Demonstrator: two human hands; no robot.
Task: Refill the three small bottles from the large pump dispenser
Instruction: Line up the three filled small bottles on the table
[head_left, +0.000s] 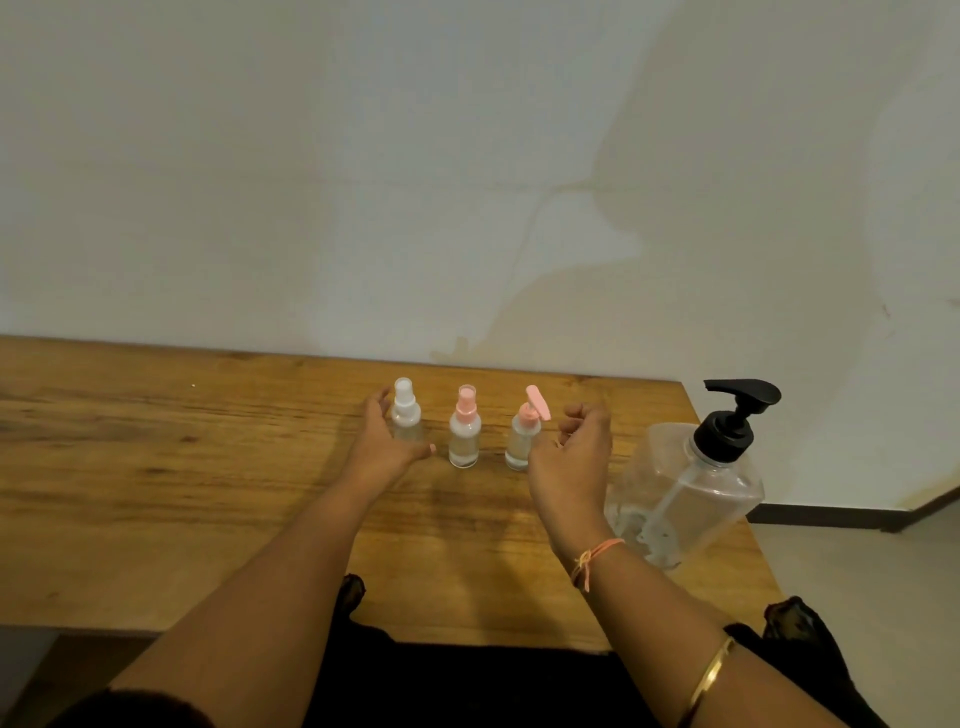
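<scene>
The white-capped bottle (405, 418), the pink spray bottle (464, 434) and the pink flip-cap bottle (522, 441) stand upright in 1 row on the bench (156, 493), near its far edge by the wall (363, 182). The flip cap is hinged open, pointing up.

Your left hand (384, 441) cups the white-capped bottle, fingers (378, 402) spread behind it and thumb stretched in front; you cannot tell whether they touch.

Your right hand (576, 457) hovers just beside the flip-cap bottle, fingers (576, 415) loosely curled and holding nothing.

The pump dispenser (696, 488) stands to your right, its black nozzle pointing left.
</scene>
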